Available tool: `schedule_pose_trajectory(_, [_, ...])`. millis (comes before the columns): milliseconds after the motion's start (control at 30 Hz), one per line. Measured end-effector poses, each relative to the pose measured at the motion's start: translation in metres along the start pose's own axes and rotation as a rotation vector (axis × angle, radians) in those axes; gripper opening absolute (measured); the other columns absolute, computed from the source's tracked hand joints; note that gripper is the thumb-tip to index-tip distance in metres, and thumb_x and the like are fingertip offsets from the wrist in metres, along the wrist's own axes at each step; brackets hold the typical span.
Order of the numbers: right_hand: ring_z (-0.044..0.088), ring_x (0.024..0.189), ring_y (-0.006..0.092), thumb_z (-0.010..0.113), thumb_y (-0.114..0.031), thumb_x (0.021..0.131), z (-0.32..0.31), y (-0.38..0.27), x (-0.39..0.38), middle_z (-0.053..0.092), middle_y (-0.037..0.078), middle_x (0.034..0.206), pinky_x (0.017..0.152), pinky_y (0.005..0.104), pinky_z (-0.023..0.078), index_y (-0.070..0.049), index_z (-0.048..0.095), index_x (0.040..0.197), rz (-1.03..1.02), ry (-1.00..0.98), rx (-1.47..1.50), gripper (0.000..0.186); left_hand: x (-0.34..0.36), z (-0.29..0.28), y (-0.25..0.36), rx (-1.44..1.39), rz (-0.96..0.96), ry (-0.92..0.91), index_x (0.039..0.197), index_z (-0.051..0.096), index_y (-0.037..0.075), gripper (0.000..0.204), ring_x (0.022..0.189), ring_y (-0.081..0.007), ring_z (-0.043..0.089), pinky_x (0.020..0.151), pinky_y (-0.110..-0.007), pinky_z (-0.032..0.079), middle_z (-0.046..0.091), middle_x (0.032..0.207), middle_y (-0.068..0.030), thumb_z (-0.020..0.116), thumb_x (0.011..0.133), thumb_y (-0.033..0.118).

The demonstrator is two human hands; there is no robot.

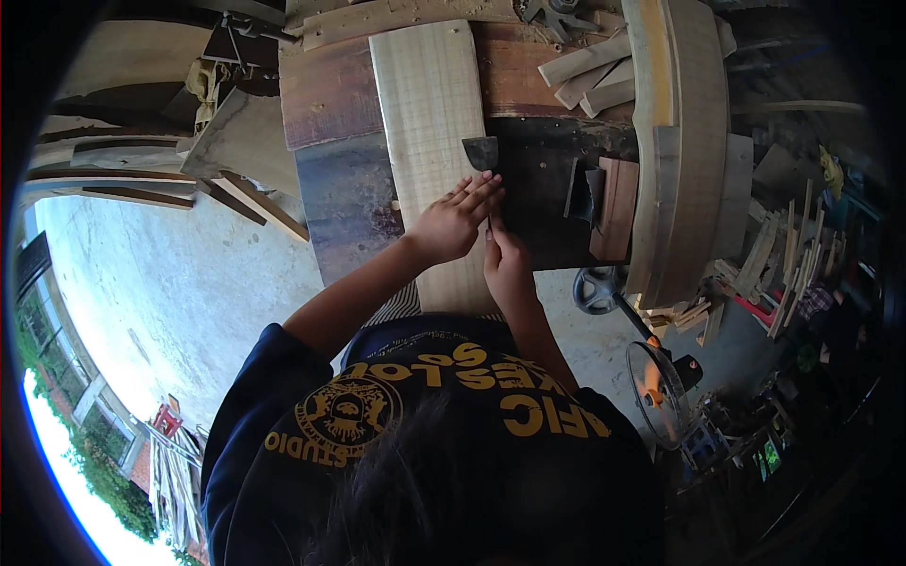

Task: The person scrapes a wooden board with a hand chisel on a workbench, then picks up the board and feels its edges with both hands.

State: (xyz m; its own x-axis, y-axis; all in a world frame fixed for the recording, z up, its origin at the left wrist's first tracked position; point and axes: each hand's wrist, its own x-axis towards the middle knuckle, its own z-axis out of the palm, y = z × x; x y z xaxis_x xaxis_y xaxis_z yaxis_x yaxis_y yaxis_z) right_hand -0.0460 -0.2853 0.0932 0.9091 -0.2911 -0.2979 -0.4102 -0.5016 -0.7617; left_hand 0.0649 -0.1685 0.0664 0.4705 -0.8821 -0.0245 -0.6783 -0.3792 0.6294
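Note:
A long pale wooden board (pixel 429 90) lies lengthwise in front of me, its near end close to my body. Flat over its right edge rests the dark, flared blade of a scraper (pixel 480 153), the wide end pointing away from me. My right hand (pixel 508 264) is closed around the scraper's handle, which is mostly hidden by the fingers. Across the neck of the scraper lies my left hand (pixel 451 222), its fingers stretched out and its fingertips at the base of the blade. The left thumb is hidden.
The board sits on a dark and reddish-brown bench (pixel 330 94). Wood offcuts (pixel 595 75) and a metal clamp-like part (pixel 557 19) are at the back. To the right stand a reddish wood block (pixel 615 208), long curved planks (pixel 694 160) and a fan (pixel 654 391). Boards (pixel 241 141) lean at left.

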Motion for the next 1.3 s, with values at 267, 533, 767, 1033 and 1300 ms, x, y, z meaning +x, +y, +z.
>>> schedule_pose_trajectory(267, [0.062, 0.075, 0.0383, 0.049, -0.003, 0.091, 0.004, -0.006, 0.051, 0.061, 0.025, 0.082, 0.066, 0.0364, 0.049, -0.001, 0.05, 0.13, -0.138, 0.118, 0.056, 0.038, 0.038, -0.014, -0.023, 0.089, -0.032, 0.091, 0.134, 0.042, 0.0, 0.061, 0.137, -0.0281, 0.031, 0.113, -0.04, 0.027, 0.036, 0.144, -0.0161, 0.051, 0.074, 0.0])
schedule_pose_trajectory(533, [0.062, 0.07, 0.0374, 0.052, -0.009, 0.09, 0.001, 0.005, 0.011, 0.058, 0.022, 0.074, 0.063, 0.0436, 0.05, -0.015, 0.04, 0.14, -0.135, 0.107, -0.029, 0.052, 0.008, 0.005, 0.004, 0.034, -0.031, 0.064, 0.137, 0.039, 0.0, 0.062, 0.137, -0.0295, 0.031, 0.113, -0.041, 0.026, 0.034, 0.145, -0.0181, 0.05, 0.076, 0.002])
schedule_pose_trajectory(767, [0.061, 0.075, 0.0409, 0.049, -0.01, 0.09, 0.001, -0.01, 0.081, 0.058, 0.026, 0.079, 0.066, 0.0456, 0.05, -0.015, 0.033, 0.143, -0.131, 0.063, -0.055, 0.055, 0.052, -0.021, -0.028, 0.123, -0.107, 0.164, 0.136, 0.039, 0.0, 0.06, 0.136, -0.0309, 0.031, 0.112, -0.04, 0.028, 0.033, 0.145, -0.0194, 0.052, 0.077, 0.005])
schedule_pose_trajectory(1033, [0.061, 0.071, 0.0389, 0.05, -0.013, 0.092, -0.003, -0.003, 0.041, 0.059, 0.023, 0.078, 0.065, 0.0445, 0.05, -0.016, 0.037, 0.142, -0.089, 0.039, -0.057, 0.052, 0.027, -0.009, -0.009, 0.028, -0.08, 0.101, 0.137, 0.037, -0.001, 0.065, 0.138, -0.0307, 0.027, 0.114, -0.04, 0.025, 0.033, 0.146, -0.0188, 0.054, 0.075, 0.002])
schedule_pose_trajectory(1300, [0.061, 0.073, 0.038, 0.05, -0.01, 0.09, -0.002, 0.0, 0.046, 0.058, 0.023, 0.076, 0.065, 0.0439, 0.05, -0.011, 0.041, 0.139, -0.138, 0.083, 0.002, 0.05, 0.033, -0.005, -0.005, 0.06, -0.121, 0.146, 0.136, 0.04, -0.001, 0.062, 0.137, -0.0304, 0.03, 0.112, -0.038, 0.029, 0.036, 0.144, -0.0183, 0.056, 0.077, 0.007])
